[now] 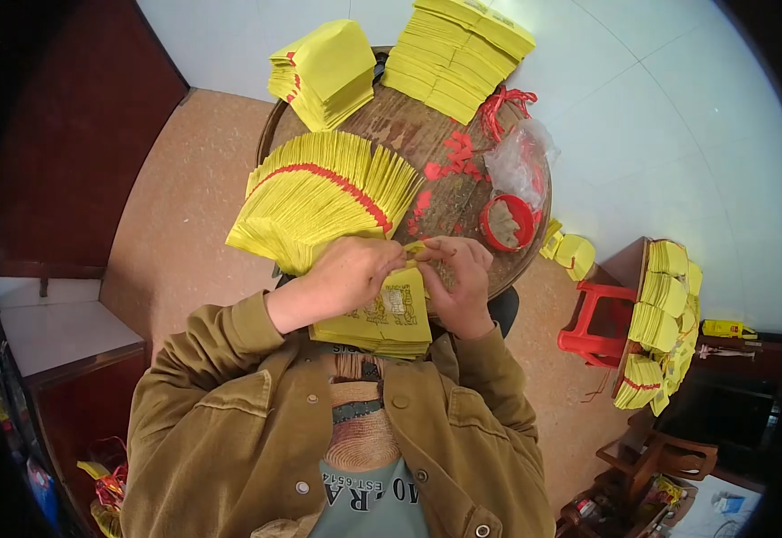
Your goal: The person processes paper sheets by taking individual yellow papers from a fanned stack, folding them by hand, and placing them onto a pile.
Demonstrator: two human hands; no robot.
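My left hand (351, 273) is closed, its fingertips pinched at the upper edge of a yellow paper packet (398, 303) with dark print on it. Close beside it, my right hand (458, 278) pinches the same edge, near a small folded yellow flap. The packet tops a stack held against my lap at the table's front edge. A large fan of yellow packets (319, 193) with a red band of paper along it spreads just beyond my left hand. Red paper scraps (456, 157) lie scattered on the round wooden table (400, 121).
Two stacks, a yellow stack (324, 72) and a taller yellow pile (458, 58), stand at the far edge. A red bowl (509, 222) with a greyish lump, a clear plastic bag (521, 161) and red string (506, 108) sit right. A red stool (595, 323) stands on the floor.
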